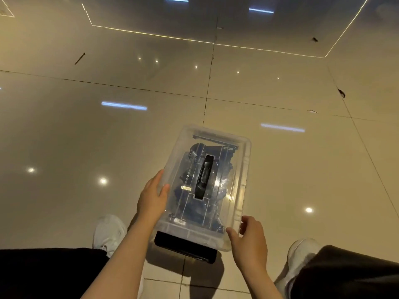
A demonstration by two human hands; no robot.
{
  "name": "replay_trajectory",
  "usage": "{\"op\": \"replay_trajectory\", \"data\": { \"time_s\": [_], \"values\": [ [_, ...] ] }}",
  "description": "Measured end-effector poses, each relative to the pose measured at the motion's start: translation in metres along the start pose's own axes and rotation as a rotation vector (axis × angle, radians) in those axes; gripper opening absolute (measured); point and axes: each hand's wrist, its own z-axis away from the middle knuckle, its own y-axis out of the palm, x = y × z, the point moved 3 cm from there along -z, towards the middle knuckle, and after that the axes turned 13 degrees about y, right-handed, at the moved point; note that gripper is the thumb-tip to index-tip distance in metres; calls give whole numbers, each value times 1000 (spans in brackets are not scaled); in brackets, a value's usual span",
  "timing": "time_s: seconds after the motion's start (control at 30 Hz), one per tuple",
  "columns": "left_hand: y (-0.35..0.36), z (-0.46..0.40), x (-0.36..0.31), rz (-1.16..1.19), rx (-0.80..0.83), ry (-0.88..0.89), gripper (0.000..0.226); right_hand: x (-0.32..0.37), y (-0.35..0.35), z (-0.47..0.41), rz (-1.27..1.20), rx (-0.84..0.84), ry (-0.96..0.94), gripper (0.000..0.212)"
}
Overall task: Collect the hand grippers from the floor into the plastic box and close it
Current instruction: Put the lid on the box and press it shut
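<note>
A clear plastic box [243,169] with its clear lid on top sits low over the tiled floor in front of me. A black carry handle [204,176] lies in the lid's middle. Dark hand grippers [192,203] with springs show through the lid, inside the box. My left hand [152,197] holds the box's left long edge, thumb on the lid. My right hand [251,240] grips the near right corner, fingers curled over the rim. A black latch [183,247] hangs at the box's near end.
Glossy beige floor tiles [108,137] with dark grout lines and light reflections spread all around. My white shoes [109,231] and dark trouser legs [345,275] flank the box at the bottom of the view.
</note>
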Motion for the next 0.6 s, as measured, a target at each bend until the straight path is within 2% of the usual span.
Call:
{"op": "replay_trajectory", "data": {
  "time_s": [0.2, 0.4, 0.5, 0.6],
  "values": [
    [2, -1, 3, -181, -47, 5, 49, 1, -2, -4, 137, 30, -40, 41],
    [8, -1, 0, -333, 58, -6, 51, 5, 1, 2, 346, -70, -153, 30],
    [11, 10, -6, -314, 28, -9, 51, 3, -4, -4, 426, -101, -219, 25],
    [24, 32, -19, -170, -51, -76, 53, 4, -19, -25, 468, -146, -254, 24]
  ]
}}
